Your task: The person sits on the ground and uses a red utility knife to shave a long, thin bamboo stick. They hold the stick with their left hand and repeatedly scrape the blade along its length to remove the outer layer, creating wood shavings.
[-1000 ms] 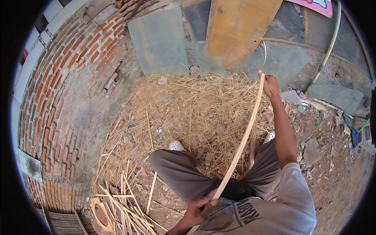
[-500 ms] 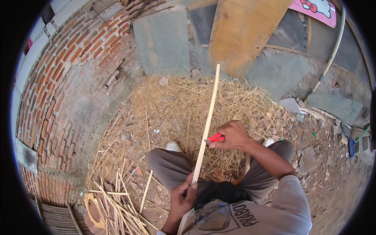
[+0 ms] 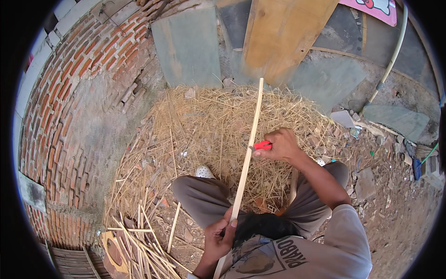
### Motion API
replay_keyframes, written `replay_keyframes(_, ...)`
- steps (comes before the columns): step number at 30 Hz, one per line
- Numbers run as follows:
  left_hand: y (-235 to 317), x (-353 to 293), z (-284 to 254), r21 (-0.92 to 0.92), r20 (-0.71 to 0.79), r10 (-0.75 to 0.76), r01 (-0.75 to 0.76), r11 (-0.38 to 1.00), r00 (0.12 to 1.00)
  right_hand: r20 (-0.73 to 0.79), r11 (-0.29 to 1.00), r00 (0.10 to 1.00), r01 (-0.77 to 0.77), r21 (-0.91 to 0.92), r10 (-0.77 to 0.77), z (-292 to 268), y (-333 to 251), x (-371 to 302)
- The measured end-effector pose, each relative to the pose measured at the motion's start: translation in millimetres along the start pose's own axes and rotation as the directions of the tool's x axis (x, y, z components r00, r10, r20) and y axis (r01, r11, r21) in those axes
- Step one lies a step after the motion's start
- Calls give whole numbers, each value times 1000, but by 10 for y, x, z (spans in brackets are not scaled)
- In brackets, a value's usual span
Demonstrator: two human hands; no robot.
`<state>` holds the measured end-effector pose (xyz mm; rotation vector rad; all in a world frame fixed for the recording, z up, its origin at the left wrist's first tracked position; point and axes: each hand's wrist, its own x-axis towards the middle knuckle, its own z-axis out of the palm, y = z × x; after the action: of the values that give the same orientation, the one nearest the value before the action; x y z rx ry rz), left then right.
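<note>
A long pale strip of split bamboo or wood (image 3: 246, 169) runs from my lap up and away over the straw. Low on the strip, my left hand (image 3: 220, 236) is closed around it, thumb along its face. My right hand (image 3: 281, 145) grips a red-handled utility knife (image 3: 263, 145) farther up. The knife's short blade meets the right edge of the strip. The strip's lower end passes beside my shirt, and its far end is free in the air.
Loose straw-like shavings (image 3: 209, 125) cover the ground ahead. A pile of cut strips (image 3: 144, 246) lies at lower left. A brick wall (image 3: 60, 153) rises on the left; boards (image 3: 283, 37) lean at the back. Rubble (image 3: 367, 186) is scattered on the right.
My right hand and the knife have moved farther up along the strip, away from me. My left hand keeps its hold, and the strip has shifted slightly to the right.
</note>
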<state>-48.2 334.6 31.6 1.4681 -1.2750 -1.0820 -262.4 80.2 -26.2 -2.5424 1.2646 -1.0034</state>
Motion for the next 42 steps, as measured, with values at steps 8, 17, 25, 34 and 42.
replay_keyframes(8, 54, -49, 45, -21, 71, -32, 33, 999, 997, -52, 990, 993, -111, -82, 107, -95, 408, 92)
replay_keyframes(17, -26, -114, -25, 39, 141, 85, -91, 995, 986, -51, 945, 948, -317, -84, 314, -193, 750, 279)
replay_keyframes(25, -38, -226, -66, 3, 163, -42, 42, 999, 986, -44, 867, 887, -460, -195, 460, -495, 1207, 549)
replay_keyframes(34, -73, -75, -38, 96, 197, -27, 8, 995, 980, -68, 712, 740, -666, -223, 670, -238, 1458, 517)
replay_keyframes(42, -164, -19, -47, -92, 36, -41, 44, 995, 999, 61, 695, 692, -717, -55, 719, -554, 1380, 394)
